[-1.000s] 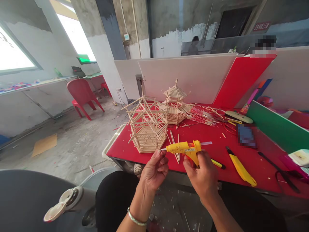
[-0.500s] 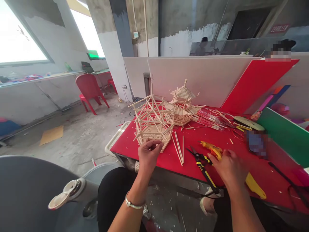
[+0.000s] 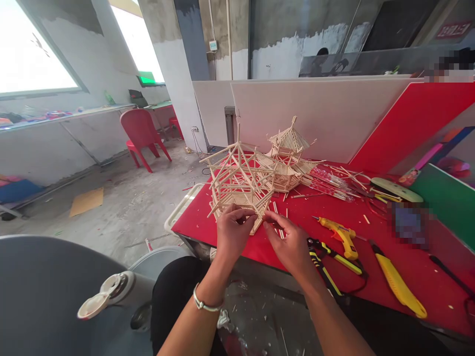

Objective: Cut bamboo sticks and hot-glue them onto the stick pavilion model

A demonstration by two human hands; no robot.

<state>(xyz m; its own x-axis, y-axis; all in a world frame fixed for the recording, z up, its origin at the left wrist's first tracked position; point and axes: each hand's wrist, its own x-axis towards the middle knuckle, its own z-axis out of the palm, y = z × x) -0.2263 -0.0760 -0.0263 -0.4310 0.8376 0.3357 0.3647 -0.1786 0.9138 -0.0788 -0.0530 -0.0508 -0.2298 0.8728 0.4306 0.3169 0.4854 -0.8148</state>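
An open-framed pavilion model (image 3: 239, 173) of thin wooden sticks stands at the table's front left, a pointed stick roof frame on top. My left hand (image 3: 234, 230) is at its front edge, thumb and forefinger pinched together; what lies between them is too small to make out. Close beside it, my right hand (image 3: 287, 240) reaches the model's front right corner, fingertips drawn together and almost meeting the left ones. Any small piece in them is hidden. Loose sticks (image 3: 280, 226) lie partly behind my right hand. Yellow-black pliers (image 3: 328, 259) lie by my right wrist.
A yellow glue gun (image 3: 339, 235) and a yellow utility knife (image 3: 399, 282) lie on the red table (image 3: 374, 301). Behind stands a finished-looking stick pagoda (image 3: 287, 158), beside bagged sticks (image 3: 328, 183). A lidded cup (image 3: 124, 287) stands at lower left.
My right hand has let go of the glue gun, which now lies on the table, and has moved left to the model. My left hand stays at the model's front; the view has shifted slightly.
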